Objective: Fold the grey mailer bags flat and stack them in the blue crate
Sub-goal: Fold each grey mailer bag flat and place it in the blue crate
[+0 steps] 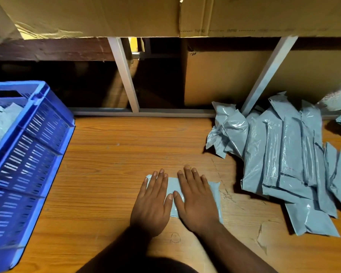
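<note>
A small folded grey mailer bag [173, 186] lies flat on the wooden surface in front of me. My left hand [154, 201] presses on its left part with straight fingers. My right hand [197, 201] lies flat on its right part, thumb beside the left thumb. Both hands cover most of the bag. A loose pile of grey mailer bags [283, 160] lies to the right. The blue crate [28, 146] stands at the left, with grey bags [0, 123] inside it.
The wooden surface [110, 164] is scratched near the pile. White metal frame legs [126, 75] and a cardboard box [224, 79] stand behind it. A large cardboard sheet [106, 14] hangs overhead at the back.
</note>
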A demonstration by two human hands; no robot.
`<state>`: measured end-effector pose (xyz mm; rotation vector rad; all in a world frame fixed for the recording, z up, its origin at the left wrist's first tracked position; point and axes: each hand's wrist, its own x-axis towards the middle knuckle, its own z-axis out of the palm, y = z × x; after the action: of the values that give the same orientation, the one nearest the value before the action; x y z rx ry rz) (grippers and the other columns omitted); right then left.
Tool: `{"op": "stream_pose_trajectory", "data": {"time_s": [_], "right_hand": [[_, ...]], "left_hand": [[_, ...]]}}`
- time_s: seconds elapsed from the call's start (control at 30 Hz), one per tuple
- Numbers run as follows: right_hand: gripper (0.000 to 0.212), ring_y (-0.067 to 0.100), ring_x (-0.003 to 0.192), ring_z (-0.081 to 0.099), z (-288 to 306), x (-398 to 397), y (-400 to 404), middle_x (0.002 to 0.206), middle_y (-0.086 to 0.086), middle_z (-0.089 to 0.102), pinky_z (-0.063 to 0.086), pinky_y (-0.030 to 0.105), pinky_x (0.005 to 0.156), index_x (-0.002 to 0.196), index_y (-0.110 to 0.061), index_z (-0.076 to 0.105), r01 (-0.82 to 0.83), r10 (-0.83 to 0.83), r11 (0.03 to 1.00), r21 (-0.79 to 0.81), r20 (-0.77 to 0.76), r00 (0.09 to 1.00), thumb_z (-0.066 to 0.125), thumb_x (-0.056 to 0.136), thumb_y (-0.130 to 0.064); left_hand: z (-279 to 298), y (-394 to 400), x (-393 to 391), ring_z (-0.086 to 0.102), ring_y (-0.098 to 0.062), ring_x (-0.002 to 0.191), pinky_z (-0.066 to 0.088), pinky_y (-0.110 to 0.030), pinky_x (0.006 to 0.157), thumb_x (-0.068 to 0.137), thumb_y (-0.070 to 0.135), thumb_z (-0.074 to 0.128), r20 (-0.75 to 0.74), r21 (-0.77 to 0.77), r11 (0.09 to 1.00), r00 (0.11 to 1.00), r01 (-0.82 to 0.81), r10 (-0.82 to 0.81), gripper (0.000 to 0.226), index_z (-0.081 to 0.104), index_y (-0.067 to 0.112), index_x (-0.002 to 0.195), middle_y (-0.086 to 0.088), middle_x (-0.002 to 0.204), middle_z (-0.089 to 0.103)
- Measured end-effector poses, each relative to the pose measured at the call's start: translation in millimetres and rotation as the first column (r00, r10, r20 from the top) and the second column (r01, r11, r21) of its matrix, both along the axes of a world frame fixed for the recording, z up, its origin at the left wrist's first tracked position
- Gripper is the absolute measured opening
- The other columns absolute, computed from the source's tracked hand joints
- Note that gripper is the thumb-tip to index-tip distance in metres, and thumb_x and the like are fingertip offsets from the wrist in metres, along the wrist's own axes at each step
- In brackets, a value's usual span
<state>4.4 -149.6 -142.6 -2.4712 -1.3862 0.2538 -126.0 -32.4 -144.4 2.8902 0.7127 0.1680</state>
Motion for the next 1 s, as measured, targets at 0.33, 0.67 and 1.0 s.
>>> {"op": "stream_pose_trajectory", "data": {"time_s": [0.33,0.67,1.0], "right_hand": [[0.069,0.016,0.158,-0.013,1,18,-28,0.172,-0.004,-0.01,-0.009,0.045,0.127,0.165,-0.022,0.0,0.19,-0.188,0.979,-0.079,0.031,0.982,0.008,0.107,-0.059],[0.037,0.026,0.107,0.062,57,65,-19,0.118,-0.002,0.066,0.049,0.036,0.084,0.123,-0.03,0.068,0.033,-0.032,0.982,-0.184,0.01,0.999,0.073,0.088,-0.04],[0.011,0.016,0.091,0.063,93,84,-10,0.096,-0.01,0.066,0.05,0.037,0.078,0.095,-0.027,0.064,0.098,-0.063,0.95,0.296,-0.125,0.99,0.067,0.087,-0.02]], "left_hand": [[8,0,1,0.002,-0.026,0.158,0.008,-0.048,0.125,0.105,0.06,-0.001,-0.192,-0.095,0.989,0.977,-0.113,0.093,0.076,0.005,0.011,0.162,-0.006,0.171,-0.002],[60,57,12,0.044,-0.021,0.13,0.031,-0.04,0.104,0.1,0.044,0.051,-0.209,-0.204,0.972,0.975,-0.114,0.07,0.037,0.059,0.031,0.135,0.006,0.132,0.051],[110,97,6,0.055,0.001,0.097,0.034,-0.039,0.104,0.093,0.032,0.065,0.117,-0.331,0.943,0.99,-0.03,0.072,0.009,0.061,0.039,0.09,0.025,0.094,0.064]]}}
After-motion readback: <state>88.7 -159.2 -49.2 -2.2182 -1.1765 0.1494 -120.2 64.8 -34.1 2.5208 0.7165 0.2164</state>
